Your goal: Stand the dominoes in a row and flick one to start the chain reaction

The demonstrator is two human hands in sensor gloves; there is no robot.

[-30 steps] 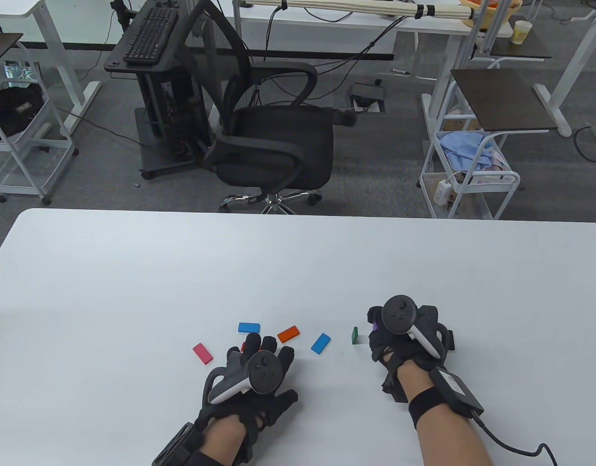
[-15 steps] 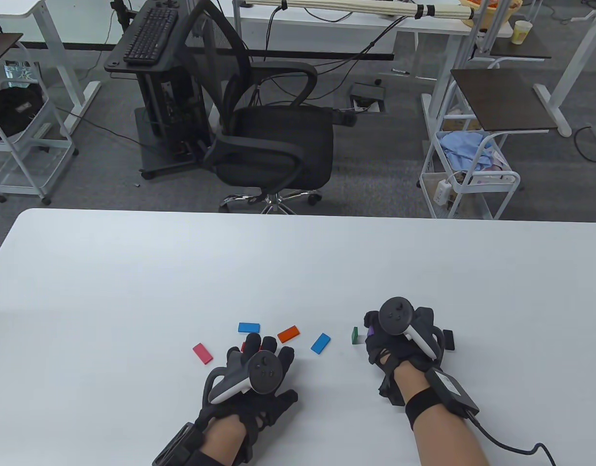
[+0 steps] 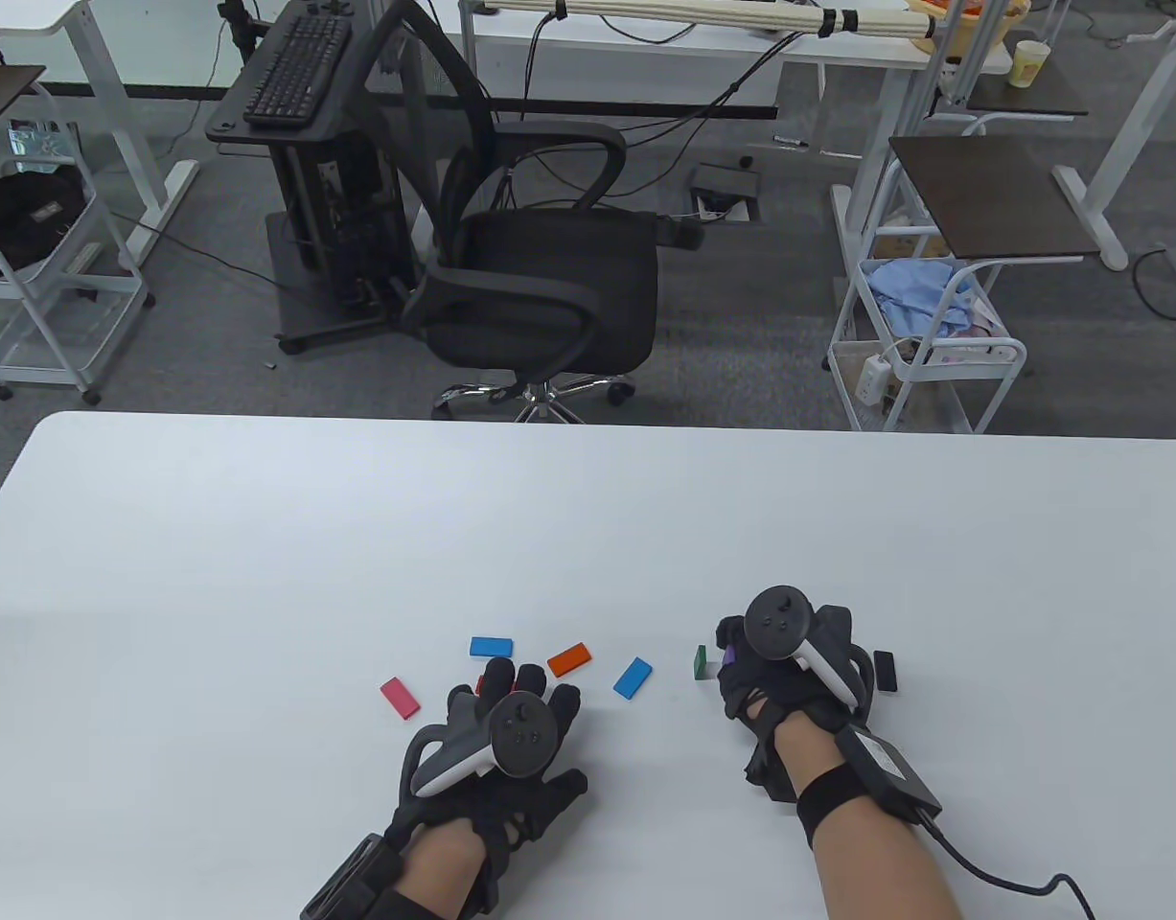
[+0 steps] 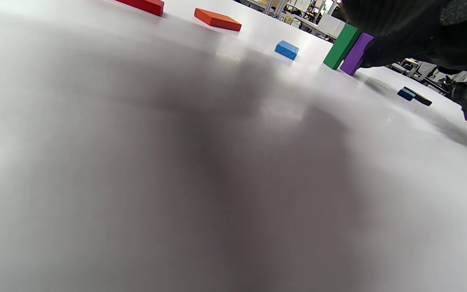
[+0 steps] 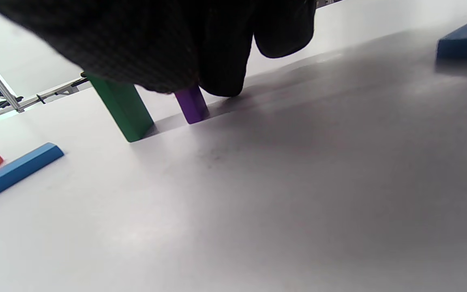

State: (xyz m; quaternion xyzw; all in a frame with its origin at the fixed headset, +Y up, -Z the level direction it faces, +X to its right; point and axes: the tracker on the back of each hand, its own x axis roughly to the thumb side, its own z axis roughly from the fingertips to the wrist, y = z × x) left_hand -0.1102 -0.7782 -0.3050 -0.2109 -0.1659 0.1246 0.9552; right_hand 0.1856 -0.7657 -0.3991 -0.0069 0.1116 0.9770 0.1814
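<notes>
A green domino (image 3: 701, 661) stands upright on the white table (image 3: 588, 517). Just right of it stands a purple domino (image 5: 192, 103), and my right hand (image 3: 731, 654) pinches its top from above. In the left wrist view the green domino (image 4: 341, 46) and the purple domino (image 4: 356, 54) stand side by side with a small gap. My left hand (image 3: 520, 678) lies flat on the table, its straight fingers partly over a red domino (image 3: 479, 683). Pink (image 3: 399, 697), blue (image 3: 491, 647), orange (image 3: 568, 658) and a second blue (image 3: 633, 677) domino lie flat around it.
A dark blue domino (image 3: 885, 671) lies flat just right of my right hand. A cable (image 3: 1009, 877) trails from my right wrist. Beyond the table's far edge stand a black office chair (image 3: 540, 278) and a white cart (image 3: 923, 335).
My right hand has shifted slightly left with the purple domino, closer to the green one, uncovering the dark blue domino. The left hand has not moved.
</notes>
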